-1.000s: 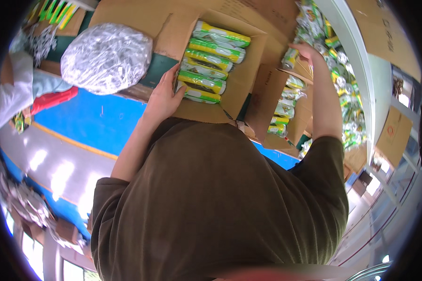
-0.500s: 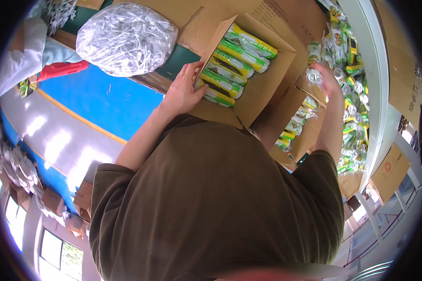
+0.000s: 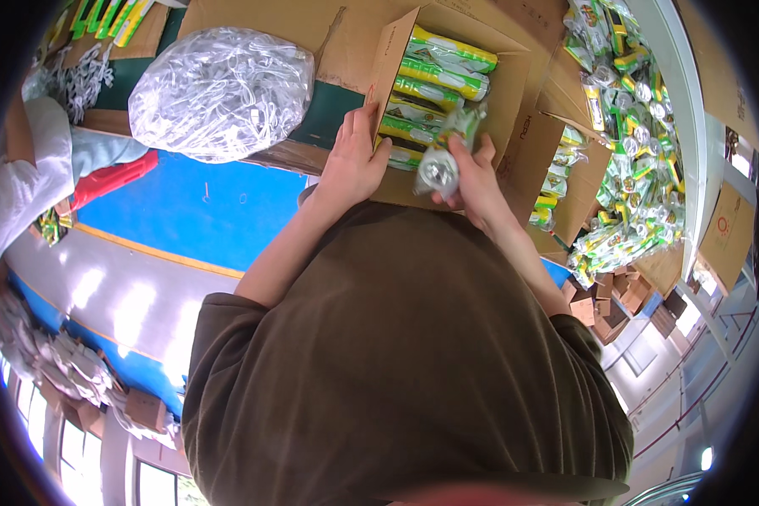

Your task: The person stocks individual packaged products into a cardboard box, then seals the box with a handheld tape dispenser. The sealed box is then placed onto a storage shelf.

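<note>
Head view: far left, another person's white sleeve, red long object just beside it. Above, tangle of white cords. Next, big clear bag stuffed with white cords; green tabletop shows between it and the carton.

Left hand is at the left wall of the open carton, thumb spread from the fingers, touching the edge; can't tell if they pinch it. Inside the carton, green-yellow-white wrapped packs lie side by side in a column.

Right hand has its fingers closed around one wrapped pack. That pack is over the carton's near right part, tilted, silvery end toward the person, motion-blurred; can't tell if it touches the packs under it.

Right of that, second open carton with similar packs inside. Further right, loose heap of packs along a white rail.
</note>
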